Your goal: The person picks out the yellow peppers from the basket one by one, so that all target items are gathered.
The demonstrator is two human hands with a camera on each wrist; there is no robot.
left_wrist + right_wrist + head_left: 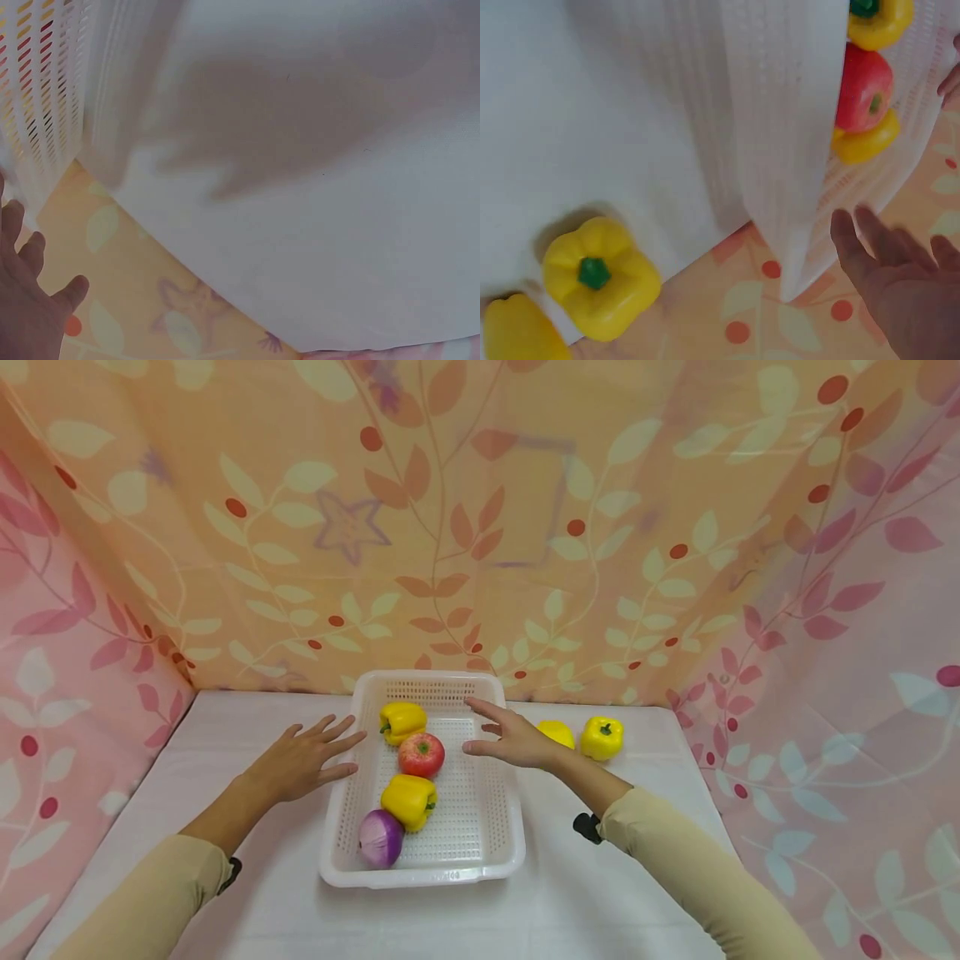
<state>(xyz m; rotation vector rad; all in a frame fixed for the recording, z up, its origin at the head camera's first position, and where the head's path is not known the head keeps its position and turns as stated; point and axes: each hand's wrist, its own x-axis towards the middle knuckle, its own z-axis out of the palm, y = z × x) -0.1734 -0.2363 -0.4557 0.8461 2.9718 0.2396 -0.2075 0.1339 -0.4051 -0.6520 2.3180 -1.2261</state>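
A white plastic basket (457,875) stands on the table. Inside, along its left half, lie a yellow bell pepper (405,722), a red apple (422,755), a second yellow bell pepper (409,802) and a purple onion (381,838). My left hand (303,762) hovers by the basket's left rim, fingers spread and holding nothing. Over the right rim is my right hand (513,737), fingers extended and apart from the produce. Right of the basket sit two more yellow bell peppers, one (602,738) in full sight and one (557,733) partly hidden behind the right hand.
The table (600,893) has a white cover. Patterned cloth (450,527) hangs behind it and along both sides. A black band (587,828) shows at the right sleeve.
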